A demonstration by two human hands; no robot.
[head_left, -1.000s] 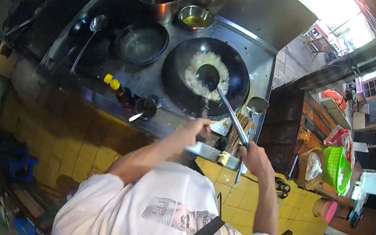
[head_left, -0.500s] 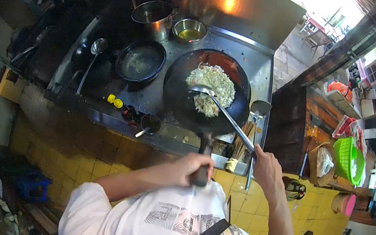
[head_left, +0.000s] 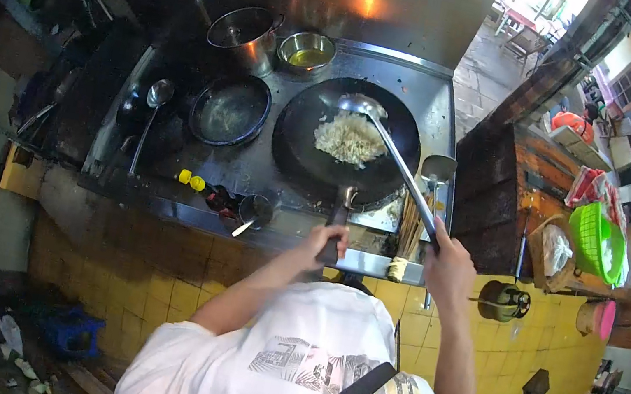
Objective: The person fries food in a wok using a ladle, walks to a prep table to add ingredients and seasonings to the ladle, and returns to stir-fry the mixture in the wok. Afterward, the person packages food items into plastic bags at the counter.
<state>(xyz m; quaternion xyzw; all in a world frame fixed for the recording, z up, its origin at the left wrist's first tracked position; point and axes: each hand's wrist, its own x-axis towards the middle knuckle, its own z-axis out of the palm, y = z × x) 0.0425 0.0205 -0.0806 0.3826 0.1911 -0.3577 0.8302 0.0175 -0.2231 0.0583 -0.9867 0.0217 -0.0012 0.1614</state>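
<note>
My left hand is wrapped round the dark handle of a wok on the stove. Fried rice lies heaped in the middle of the wok. My right hand grips the long metal handle of a ladle. Its bowl is over the far part of the wok, at the back edge of the rice. A bundle of thin sticks bound in yellow and a spatula lie just right of the wok, near my right hand.
On the stove's left are a dark pan, a second ladle and a yellow-capped bottle. A tall pot and a metal bowl with yellow liquid stand behind. A green basket sits on the wooden counter at right.
The wok and my left hand have moved forward, away from my body. The ladle's bowl has shifted to the far side of the rice, which is now more gathered.
</note>
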